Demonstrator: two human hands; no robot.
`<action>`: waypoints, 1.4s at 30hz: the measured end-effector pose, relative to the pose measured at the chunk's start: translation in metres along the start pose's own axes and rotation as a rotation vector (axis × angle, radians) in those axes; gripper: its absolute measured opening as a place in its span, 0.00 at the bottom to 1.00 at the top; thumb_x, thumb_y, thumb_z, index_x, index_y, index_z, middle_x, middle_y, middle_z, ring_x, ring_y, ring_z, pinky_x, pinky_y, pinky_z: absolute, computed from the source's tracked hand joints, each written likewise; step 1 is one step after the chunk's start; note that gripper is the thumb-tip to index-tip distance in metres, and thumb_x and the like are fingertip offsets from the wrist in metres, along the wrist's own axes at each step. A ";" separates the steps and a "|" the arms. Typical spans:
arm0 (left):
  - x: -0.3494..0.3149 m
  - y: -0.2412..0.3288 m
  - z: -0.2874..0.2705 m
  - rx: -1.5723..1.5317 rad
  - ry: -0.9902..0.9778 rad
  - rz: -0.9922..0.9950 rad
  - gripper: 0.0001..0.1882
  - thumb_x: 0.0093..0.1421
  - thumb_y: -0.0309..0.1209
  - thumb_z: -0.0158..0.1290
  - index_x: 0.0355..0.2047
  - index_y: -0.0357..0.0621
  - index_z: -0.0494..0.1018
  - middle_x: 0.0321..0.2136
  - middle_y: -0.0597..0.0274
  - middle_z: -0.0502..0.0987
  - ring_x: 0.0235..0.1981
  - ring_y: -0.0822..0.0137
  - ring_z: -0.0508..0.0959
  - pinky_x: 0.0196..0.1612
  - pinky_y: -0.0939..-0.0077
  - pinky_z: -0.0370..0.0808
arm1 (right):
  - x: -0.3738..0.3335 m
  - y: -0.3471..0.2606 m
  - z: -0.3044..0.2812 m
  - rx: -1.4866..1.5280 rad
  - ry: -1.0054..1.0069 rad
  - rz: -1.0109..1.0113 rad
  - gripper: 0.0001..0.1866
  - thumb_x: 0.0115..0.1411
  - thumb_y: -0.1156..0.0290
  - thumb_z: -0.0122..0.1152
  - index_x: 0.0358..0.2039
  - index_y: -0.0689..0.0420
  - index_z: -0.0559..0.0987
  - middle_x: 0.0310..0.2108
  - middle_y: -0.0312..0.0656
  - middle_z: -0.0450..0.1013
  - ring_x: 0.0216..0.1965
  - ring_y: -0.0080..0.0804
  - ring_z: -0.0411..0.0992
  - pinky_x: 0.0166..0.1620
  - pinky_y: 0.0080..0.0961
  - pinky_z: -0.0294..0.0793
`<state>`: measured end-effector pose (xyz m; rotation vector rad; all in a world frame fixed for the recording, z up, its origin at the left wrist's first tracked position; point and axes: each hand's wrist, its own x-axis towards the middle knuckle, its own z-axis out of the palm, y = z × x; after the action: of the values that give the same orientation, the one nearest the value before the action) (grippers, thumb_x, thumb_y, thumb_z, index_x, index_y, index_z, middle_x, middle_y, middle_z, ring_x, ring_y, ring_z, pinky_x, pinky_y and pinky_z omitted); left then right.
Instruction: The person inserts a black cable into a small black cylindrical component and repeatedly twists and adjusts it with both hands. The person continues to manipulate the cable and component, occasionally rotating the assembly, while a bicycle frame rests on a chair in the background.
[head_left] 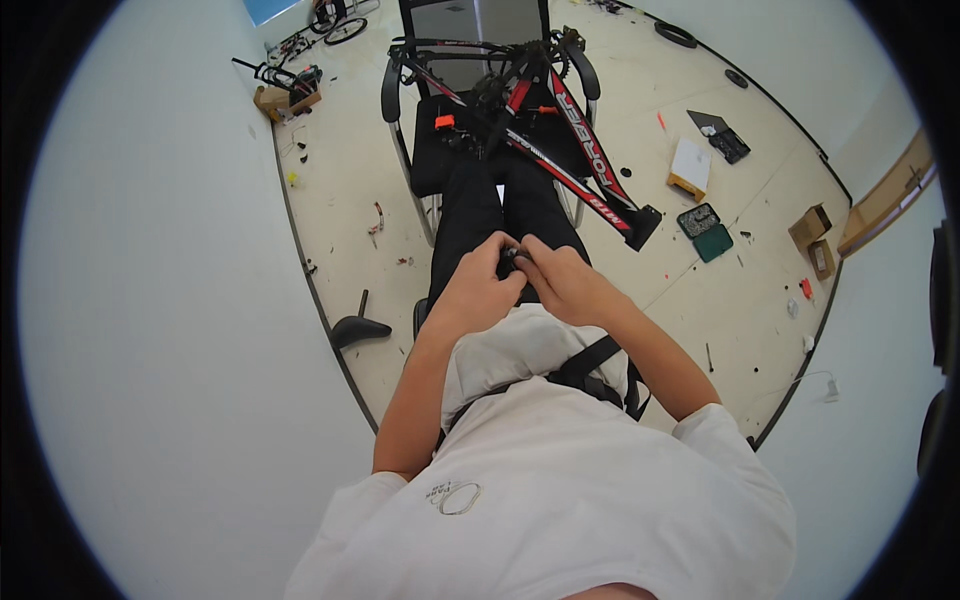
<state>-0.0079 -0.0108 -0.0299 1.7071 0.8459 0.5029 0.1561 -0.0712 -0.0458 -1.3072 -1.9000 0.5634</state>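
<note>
Over my lap, my left hand point(482, 287) and my right hand point(562, 280) meet with fingers curled around a small black part point(508, 262). Most of that part is hidden by the fingers, so its kind cannot be made out. Beyond my knees, a red, black and white bicycle frame point(585, 140) leans across a black office chair point(428, 150). On the chair's seat, beside the frame, lie an orange-red object point(445, 122) and some small dark pieces.
A bicycle saddle point(360, 328) lies on the floor at left. To the right are a green tool case point(712, 242), a black case point(730, 145), a white-and-yellow box point(690, 168) and cardboard boxes point(812, 228). Tyres point(675, 35) and other bike parts lie farther back near the walls.
</note>
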 end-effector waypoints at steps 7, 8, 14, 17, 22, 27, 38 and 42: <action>0.005 -0.006 0.000 0.085 -0.042 0.017 0.11 0.57 0.26 0.48 0.42 0.40 0.68 0.19 0.67 0.69 0.14 0.77 0.68 0.14 0.80 0.63 | 0.004 0.007 -0.001 -0.087 -0.055 -0.013 0.10 0.67 0.68 0.48 0.40 0.63 0.66 0.17 0.56 0.69 0.20 0.57 0.70 0.24 0.46 0.65; 0.007 -0.011 0.001 0.039 -0.063 -0.020 0.11 0.57 0.26 0.48 0.41 0.40 0.68 0.19 0.67 0.69 0.13 0.77 0.67 0.14 0.79 0.62 | 0.002 0.006 0.000 -0.129 -0.061 0.002 0.11 0.67 0.67 0.49 0.39 0.62 0.67 0.17 0.54 0.70 0.20 0.56 0.70 0.23 0.46 0.66; 0.011 -0.013 0.005 -0.079 -0.480 -0.260 0.08 0.57 0.24 0.47 0.38 0.42 0.70 0.17 0.67 0.67 0.12 0.76 0.66 0.13 0.79 0.58 | -0.017 0.032 -0.019 -0.580 -0.210 -0.300 0.14 0.63 0.57 0.55 0.31 0.56 0.72 0.11 0.41 0.68 0.12 0.45 0.68 0.18 0.37 0.66; 0.010 -0.007 0.014 -0.008 -0.502 -0.235 0.07 0.56 0.25 0.48 0.36 0.42 0.70 0.16 0.67 0.66 0.12 0.76 0.66 0.13 0.79 0.58 | -0.024 0.037 -0.030 -0.652 -0.263 -0.410 0.13 0.62 0.58 0.56 0.30 0.54 0.72 0.10 0.37 0.65 0.12 0.42 0.68 0.17 0.34 0.65; 0.016 -0.017 0.014 -0.297 -0.391 -0.130 0.09 0.53 0.26 0.46 0.35 0.39 0.71 0.17 0.63 0.70 0.13 0.74 0.69 0.15 0.80 0.63 | -0.025 0.023 -0.032 -0.410 -0.213 -0.191 0.10 0.64 0.65 0.51 0.33 0.59 0.70 0.16 0.45 0.70 0.17 0.48 0.70 0.21 0.39 0.67; 0.015 -0.019 0.024 -0.295 0.050 0.074 0.12 0.57 0.32 0.45 0.32 0.35 0.71 0.17 0.61 0.71 0.12 0.73 0.68 0.16 0.77 0.63 | -0.006 0.028 0.000 0.021 0.053 -0.082 0.07 0.66 0.72 0.48 0.34 0.64 0.67 0.19 0.57 0.68 0.24 0.59 0.69 0.25 0.46 0.63; 0.032 -0.048 0.034 -0.217 0.430 0.387 0.20 0.67 0.43 0.38 0.33 0.40 0.72 0.22 0.64 0.72 0.15 0.74 0.70 0.15 0.79 0.66 | 0.001 0.010 0.022 0.222 0.258 0.133 0.11 0.66 0.71 0.51 0.30 0.66 0.69 0.18 0.54 0.68 0.16 0.46 0.67 0.22 0.32 0.62; 0.019 -0.018 0.033 -0.717 0.259 -0.015 0.23 0.68 0.49 0.38 0.38 0.41 0.71 0.24 0.61 0.74 0.19 0.70 0.75 0.17 0.77 0.71 | -0.004 0.008 0.001 0.287 0.179 0.107 0.12 0.64 0.70 0.53 0.28 0.67 0.72 0.17 0.48 0.70 0.17 0.31 0.70 0.23 0.25 0.65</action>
<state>0.0222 -0.0155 -0.0586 0.9880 0.7353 0.9047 0.1612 -0.0719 -0.0533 -1.2315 -1.5470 0.7204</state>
